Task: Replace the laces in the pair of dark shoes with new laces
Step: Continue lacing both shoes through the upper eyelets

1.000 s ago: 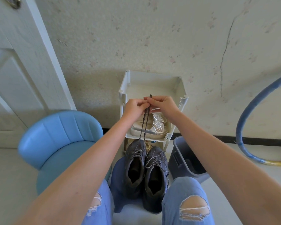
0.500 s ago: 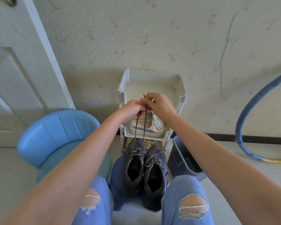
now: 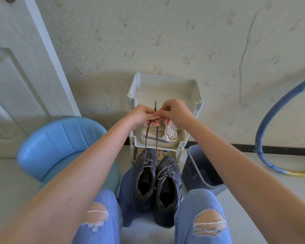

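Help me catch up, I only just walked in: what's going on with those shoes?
A seated person pinches both ends of a dark lace together, left hand and right hand meeting in front of a white shoe rack. The lace runs down to the left dark shoe; the right dark shoe beside it is laced. Both stand on a blue stool between the knees.

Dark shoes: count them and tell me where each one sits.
2. The left dark shoe stands on the blue stool between the knees; the right dark shoe stands close beside it. Others may hide behind the arms.
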`<move>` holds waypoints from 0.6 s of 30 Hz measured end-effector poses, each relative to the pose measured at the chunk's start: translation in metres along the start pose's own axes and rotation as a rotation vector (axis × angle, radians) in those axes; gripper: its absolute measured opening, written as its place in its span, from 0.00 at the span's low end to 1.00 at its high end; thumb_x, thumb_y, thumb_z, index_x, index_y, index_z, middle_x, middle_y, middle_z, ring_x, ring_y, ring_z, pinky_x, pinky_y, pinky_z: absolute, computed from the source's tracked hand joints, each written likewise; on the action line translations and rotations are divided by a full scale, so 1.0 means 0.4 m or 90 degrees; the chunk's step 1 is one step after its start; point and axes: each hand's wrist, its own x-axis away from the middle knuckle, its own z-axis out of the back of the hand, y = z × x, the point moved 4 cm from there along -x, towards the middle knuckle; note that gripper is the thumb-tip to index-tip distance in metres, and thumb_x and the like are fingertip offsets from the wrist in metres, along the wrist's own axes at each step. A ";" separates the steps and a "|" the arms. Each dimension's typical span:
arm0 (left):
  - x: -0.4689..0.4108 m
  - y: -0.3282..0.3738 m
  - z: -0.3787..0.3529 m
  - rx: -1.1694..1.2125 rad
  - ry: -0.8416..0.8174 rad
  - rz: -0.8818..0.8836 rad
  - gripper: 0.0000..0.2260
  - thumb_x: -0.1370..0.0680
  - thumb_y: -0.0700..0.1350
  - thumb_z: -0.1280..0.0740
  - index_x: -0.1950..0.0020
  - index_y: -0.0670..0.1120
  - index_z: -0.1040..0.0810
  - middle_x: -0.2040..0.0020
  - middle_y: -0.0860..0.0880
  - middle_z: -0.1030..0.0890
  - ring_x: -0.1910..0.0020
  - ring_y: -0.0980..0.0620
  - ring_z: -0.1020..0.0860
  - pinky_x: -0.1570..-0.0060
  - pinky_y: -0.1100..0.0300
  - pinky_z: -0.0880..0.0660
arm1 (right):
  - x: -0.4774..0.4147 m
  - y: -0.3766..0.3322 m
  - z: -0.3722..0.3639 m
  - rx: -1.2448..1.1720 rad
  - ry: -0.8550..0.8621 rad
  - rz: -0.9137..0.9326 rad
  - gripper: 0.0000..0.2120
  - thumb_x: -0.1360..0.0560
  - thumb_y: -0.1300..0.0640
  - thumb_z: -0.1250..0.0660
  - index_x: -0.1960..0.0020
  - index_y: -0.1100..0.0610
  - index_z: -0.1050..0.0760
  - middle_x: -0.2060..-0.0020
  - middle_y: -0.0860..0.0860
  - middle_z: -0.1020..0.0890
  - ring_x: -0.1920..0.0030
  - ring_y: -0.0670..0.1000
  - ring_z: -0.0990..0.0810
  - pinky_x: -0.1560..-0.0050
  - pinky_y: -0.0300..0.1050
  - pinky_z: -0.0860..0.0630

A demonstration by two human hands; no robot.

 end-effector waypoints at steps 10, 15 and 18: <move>-0.010 0.017 0.020 -0.110 0.026 0.041 0.09 0.20 0.43 0.37 0.57 0.41 0.23 0.68 0.48 0.21 0.72 0.57 0.20 0.60 0.61 0.20 | 0.020 0.009 -0.001 0.023 0.056 -0.006 0.04 0.29 0.54 0.26 0.59 0.53 0.20 0.63 0.45 0.19 0.66 0.48 0.20 0.58 0.44 0.23; -0.013 0.009 0.030 -0.178 0.008 0.058 0.08 0.21 0.44 0.34 0.59 0.44 0.21 0.65 0.47 0.17 0.72 0.57 0.19 0.61 0.63 0.21 | 0.037 0.035 -0.049 -0.083 -0.118 -0.022 0.03 0.28 0.62 0.28 0.56 0.55 0.20 0.67 0.47 0.18 0.72 0.42 0.22 0.64 0.35 0.23; -0.015 0.007 0.045 -0.257 0.026 0.016 0.07 0.27 0.47 0.28 0.54 0.45 0.17 0.65 0.51 0.17 0.66 0.60 0.21 0.56 0.65 0.25 | 0.039 0.060 -0.053 -0.144 -0.190 -0.058 0.08 0.28 0.63 0.28 0.49 0.55 0.18 0.58 0.51 0.15 0.61 0.46 0.19 0.51 0.41 0.20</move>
